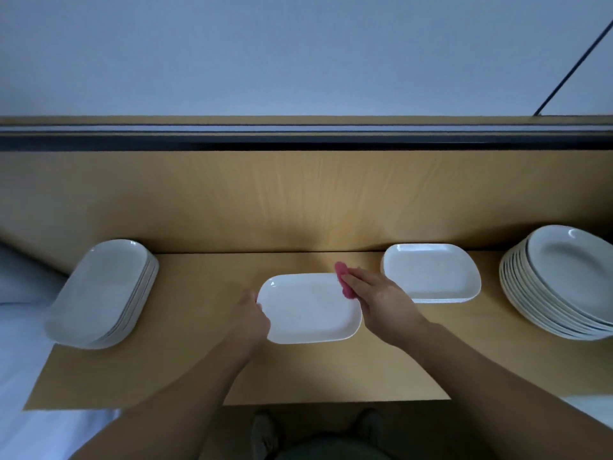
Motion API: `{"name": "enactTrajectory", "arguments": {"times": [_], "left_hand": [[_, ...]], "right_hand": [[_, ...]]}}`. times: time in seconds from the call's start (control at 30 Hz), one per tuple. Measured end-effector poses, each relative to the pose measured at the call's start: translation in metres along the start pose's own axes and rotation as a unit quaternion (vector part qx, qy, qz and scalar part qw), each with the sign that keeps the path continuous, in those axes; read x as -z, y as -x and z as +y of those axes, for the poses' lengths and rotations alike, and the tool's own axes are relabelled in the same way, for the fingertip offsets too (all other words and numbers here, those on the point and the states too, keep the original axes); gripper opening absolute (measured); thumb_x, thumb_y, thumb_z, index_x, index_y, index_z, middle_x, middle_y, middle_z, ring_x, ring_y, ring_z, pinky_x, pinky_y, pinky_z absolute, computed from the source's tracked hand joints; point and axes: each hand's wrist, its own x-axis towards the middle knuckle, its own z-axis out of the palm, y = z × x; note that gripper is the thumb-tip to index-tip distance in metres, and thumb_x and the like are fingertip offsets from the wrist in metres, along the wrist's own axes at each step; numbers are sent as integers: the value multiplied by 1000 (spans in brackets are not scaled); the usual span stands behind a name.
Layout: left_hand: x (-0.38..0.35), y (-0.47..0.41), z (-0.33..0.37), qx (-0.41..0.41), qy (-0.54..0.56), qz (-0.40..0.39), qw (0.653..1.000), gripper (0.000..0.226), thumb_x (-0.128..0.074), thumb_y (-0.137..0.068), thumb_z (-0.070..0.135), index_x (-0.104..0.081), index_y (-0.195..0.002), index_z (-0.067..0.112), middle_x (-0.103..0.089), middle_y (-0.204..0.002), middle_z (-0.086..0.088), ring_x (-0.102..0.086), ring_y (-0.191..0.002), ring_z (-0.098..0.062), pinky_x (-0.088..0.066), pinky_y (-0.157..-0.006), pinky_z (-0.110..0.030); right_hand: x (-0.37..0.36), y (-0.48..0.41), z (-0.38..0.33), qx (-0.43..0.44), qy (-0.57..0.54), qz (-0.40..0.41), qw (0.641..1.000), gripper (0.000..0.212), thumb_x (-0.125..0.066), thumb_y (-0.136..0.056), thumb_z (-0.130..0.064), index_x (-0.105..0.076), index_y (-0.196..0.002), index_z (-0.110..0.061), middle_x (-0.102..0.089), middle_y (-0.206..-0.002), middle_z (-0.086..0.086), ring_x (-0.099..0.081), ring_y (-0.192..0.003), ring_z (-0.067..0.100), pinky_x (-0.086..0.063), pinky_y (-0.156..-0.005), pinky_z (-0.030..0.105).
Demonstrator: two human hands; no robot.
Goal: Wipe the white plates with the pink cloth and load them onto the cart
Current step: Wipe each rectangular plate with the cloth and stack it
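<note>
the wall (265, 51) fills the top from 10 to 2 o'clock, with a thin dark line (574, 61) crossing it at 1 o'clock; what that line is cannot be made out. below it a wooden panel (232, 200) stands behind the table (185, 370). a pale, blurred surface (20, 343) at 8 o'clock is cut off by the frame and cannot be identified, and no cart can be picked out.

at 3 o'clock a tall round stack (569, 263) sits on the table, its right side cut off by the frame. at 9 o'clock a left stack (102, 287) of oblong plates looks smeared by the wide lens, and only the rims of its lower plates show. at 2 o'clock a low right stack (431, 270) lies against the panel, its near left corner hidden by the right hand.

the plate (308, 310) lies flat at the centre of the table, between the left stack and the right stack.

the left hand (248, 317) grips the plate's 9 o'clock rim with curled fingers; the fingertips are hidden under the rim. the right hand (381, 300) lies knuckles up at the plate's 1 o'clock corner, its bent fingers closed over the bunched cloth (343, 280) and holding it against the plate. the thumb is hidden, and most of the cloth is covered, with pink showing only past the fingertips and along the fingers' near side.

two shoes (262, 429) show dimly at 6 o'clock under the table edge.
</note>
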Motion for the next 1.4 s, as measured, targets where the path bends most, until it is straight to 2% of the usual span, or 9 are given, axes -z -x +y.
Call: {"name": "enactTrajectory", "arguments": {"times": [0.2,0.6,0.67,0.73,0.8,0.9,1.03,1.17,1.4], "left_hand": [[7,-11,-21,7,-47,-22,999,11,-43,-94,6,-41,-102,13,-54,-90,-4,-52,-80,-23,-38,-66,-29],[17,-22,-33,-79,-101,-30,991,10,-47,-95,21,-53,-92,13,-63,-89,-4,-57,-79,-21,-46,-71,-34],[23,-24,-33,-108,-141,-39,983,15,-50,-94,29,-51,-100,15,-61,-101,-2,-56,-87,-20,-47,-77,-34],[31,-27,-36,-147,-199,-65,967,51,-56,-91,40,-42,-132,14,-49,-131,-2,-50,-115,-21,-44,-93,-35],[38,-28,-37,-192,-250,-109,943,92,-65,-80,54,-19,-149,14,-31,-147,0,-31,-135,-21,-33,-106,-35],[41,-29,-36,-236,-303,-136,913,119,-72,-63,66,-9,-151,18,-26,-147,2,-25,-137,-20,-26,-109,-32],[36,-31,-37,-240,-313,-148,907,122,-74,-60,67,-9,-151,19,-27,-145,5,-25,-135,-18,-25,-110,-29],[38,-34,-34,-242,-296,-159,910,117,-74,-63,63,-13,-151,18,-27,-148,5,-24,-137,-17,-24,-110,-28],[42,-36,-31,-260,-303,-168,901,118,-75,-65,62,-11,-153,17,-21,-154,5,-18,-142,-15,-19,-113,-26]], "right_hand": [[-22,-5,-22,-12,23,-27,999,52,-61,-77,11,-60,-126,-8,-66,-102,-4,-64,-92,30,-57,-77,43],[-51,-6,-29,-40,37,-76,996,50,-58,-73,9,-61,-118,-12,-61,-96,-10,-57,-77,22,-54,-67,37],[-55,-11,-28,-30,48,-84,995,50,-59,-72,9,-61,-116,-14,-61,-95,-10,-56,-76,21,-54,-67,35],[-60,-17,-26,-26,60,-97,993,53,-59,-69,10,-61,-117,-14,-61,-96,-9,-57,-77,21,-54,-67,34],[-67,-24,-25,-41,65,-98,992,60,-59,-69,10,-57,-125,-12,-61,-103,-6,-60,-81,24,-54,-68,36],[-81,-31,-30,-121,109,-152,975,70,-57,-78,1,-39,-144,-13,-47,-135,4,-53,-112,31,-49,-85,38],[-101,-21,-52,-224,210,-223,925,87,-62,-84,-24,-10,-153,-18,-21,-152,14,-27,-137,35,-34,-103,42],[-114,-14,-65,-285,188,-139,929,82,-72,-78,-33,-34,-148,-17,-40,-143,20,-43,-127,40,-42,-99,47],[-119,-35,-67,-320,132,-250,904,77,-46,-93,-26,1,-153,-19,-7,-159,10,-1,-146,36,-15,-116,50]]}}
